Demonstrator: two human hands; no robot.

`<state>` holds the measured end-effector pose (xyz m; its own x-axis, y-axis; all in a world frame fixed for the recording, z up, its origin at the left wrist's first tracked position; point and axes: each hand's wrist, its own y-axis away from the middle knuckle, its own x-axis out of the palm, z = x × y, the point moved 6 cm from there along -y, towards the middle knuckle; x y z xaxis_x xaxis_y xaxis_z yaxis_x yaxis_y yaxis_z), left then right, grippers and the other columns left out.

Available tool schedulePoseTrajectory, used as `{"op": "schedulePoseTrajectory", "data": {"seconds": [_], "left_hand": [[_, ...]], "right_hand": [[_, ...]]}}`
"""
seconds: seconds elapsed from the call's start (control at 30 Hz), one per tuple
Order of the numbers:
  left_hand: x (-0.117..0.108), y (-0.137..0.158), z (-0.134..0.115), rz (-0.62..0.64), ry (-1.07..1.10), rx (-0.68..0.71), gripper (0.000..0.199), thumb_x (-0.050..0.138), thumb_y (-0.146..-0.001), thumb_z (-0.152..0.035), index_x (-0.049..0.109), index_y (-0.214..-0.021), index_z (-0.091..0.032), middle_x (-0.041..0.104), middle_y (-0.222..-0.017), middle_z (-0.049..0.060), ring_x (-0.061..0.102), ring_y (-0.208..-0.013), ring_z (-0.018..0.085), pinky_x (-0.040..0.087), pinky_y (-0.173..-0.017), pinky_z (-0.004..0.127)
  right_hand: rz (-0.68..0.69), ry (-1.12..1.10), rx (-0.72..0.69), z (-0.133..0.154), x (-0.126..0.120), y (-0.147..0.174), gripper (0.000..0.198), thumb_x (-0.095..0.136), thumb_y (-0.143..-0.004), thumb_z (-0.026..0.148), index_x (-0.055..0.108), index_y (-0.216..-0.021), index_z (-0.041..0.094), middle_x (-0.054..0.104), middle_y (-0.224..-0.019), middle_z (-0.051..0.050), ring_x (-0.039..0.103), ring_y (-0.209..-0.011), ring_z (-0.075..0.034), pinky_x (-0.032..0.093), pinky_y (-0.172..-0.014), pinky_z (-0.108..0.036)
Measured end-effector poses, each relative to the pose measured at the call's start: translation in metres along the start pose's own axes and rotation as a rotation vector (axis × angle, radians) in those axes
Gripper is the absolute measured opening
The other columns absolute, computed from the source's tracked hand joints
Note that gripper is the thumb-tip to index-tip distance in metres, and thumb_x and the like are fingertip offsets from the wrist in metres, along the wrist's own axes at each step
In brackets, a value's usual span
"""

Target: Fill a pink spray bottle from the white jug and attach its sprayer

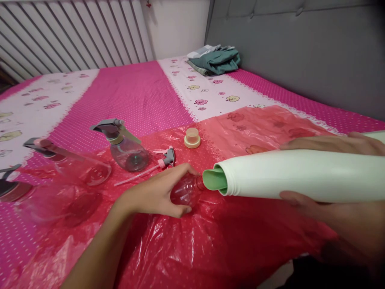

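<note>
- Curling the left hand around a small clear bottle, just left of the mouth of the pale green jug, pressing thumb and fingers against opposite sides of the rounded, glossy plastic.
- Tipping the small clear bottle toward the jug, with the narrow neck meeting or nearly meeting the green spout; not managing to tell contact from a slim gap.
- Clasping the jug with the right hand, setting fingers along the far side and a thumb along the near side of the smooth, opaque wall.
- Holding the jug nearly level, turning the round, ridged mouth leftward, with the scoop-shaped spout poking out.
- Seeing a translucent, cup-shaped cap resting beyond the jug's mouth and slightly left.
- Finding a grey-and-pink trigger head lying farther left of the jug, trailing a thin, straight tube.
- Viewing 3 transparent spray bottles with grey triggers well left of the jug.
- Having a thin, shiny, wrinkled red plastic sheet spreading beneath and around the jug.
- Seeing a dotted pink bedspread with white, tree-printed bands stretching beyond the jug, bearing soft, folded cloths before a padded grey headboard.
</note>
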<state>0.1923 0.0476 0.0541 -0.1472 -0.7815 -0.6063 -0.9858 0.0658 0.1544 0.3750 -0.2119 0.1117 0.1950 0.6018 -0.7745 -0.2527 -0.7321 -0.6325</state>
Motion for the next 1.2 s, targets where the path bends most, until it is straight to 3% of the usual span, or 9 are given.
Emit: {"op": "schedulePoseTrajectory", "data": {"seconds": [0.17, 0.4, 0.6, 0.9, 1.2], "left_hand": [[0.001, 0.000, 0.001, -0.001, 0.005, -0.007, 0.052, 0.081, -0.082, -0.035, 0.059, -0.127, -0.023, 0.072, -0.131, 0.009, 0.072, -0.119, 0.035, 0.059, -0.100, 0.047], [0.000, 0.001, 0.001, -0.013, -0.004, 0.014, 0.056, 0.082, -0.081, -0.035, 0.058, -0.131, -0.023, 0.072, -0.131, 0.008, 0.072, -0.117, 0.033, 0.058, -0.102, 0.046], [0.000, 0.000, -0.001, -0.026, -0.001, 0.035, 0.054, 0.080, -0.080, -0.032, 0.059, -0.129, -0.023, 0.072, -0.128, 0.007, 0.072, -0.113, 0.031, 0.059, -0.101, 0.044], [0.000, 0.002, 0.002, -0.014, -0.021, 0.002, 0.053, 0.081, -0.081, -0.037, 0.059, -0.127, -0.023, 0.072, -0.129, 0.009, 0.072, -0.115, 0.033, 0.060, -0.098, 0.046], [0.000, 0.001, 0.002, -0.008, -0.006, -0.005, 0.052, 0.081, -0.082, -0.035, 0.059, -0.127, -0.023, 0.072, -0.131, 0.009, 0.072, -0.118, 0.034, 0.060, -0.100, 0.047]], "right_hand": [[0.013, 0.068, 0.031, 0.008, -0.001, 0.000, 0.060, 0.053, -0.099, 0.077, 0.063, -0.133, 0.029, 0.074, -0.127, -0.010, 0.067, -0.114, -0.044, 0.042, -0.105, -0.061], [0.029, 0.066, 0.059, 0.008, -0.005, -0.001, 0.060, 0.054, -0.098, 0.077, 0.062, -0.134, 0.030, 0.073, -0.129, -0.010, 0.066, -0.118, -0.047, 0.042, -0.109, -0.066], [0.039, 0.064, -0.004, 0.007, -0.005, -0.004, 0.058, 0.057, -0.097, 0.076, 0.063, -0.132, 0.031, 0.074, -0.125, -0.009, 0.067, -0.112, -0.044, 0.041, -0.105, -0.062], [0.008, 0.085, 0.022, 0.016, -0.007, -0.006, 0.062, 0.053, -0.097, 0.079, 0.061, -0.132, 0.029, 0.073, -0.126, -0.012, 0.066, -0.110, -0.045, 0.041, -0.105, -0.065], [0.031, 0.068, 0.078, 0.011, -0.006, -0.005, 0.065, 0.049, -0.096, 0.085, 0.061, -0.133, 0.033, 0.074, -0.127, -0.009, 0.069, -0.113, -0.044, 0.043, -0.109, -0.068]]}}
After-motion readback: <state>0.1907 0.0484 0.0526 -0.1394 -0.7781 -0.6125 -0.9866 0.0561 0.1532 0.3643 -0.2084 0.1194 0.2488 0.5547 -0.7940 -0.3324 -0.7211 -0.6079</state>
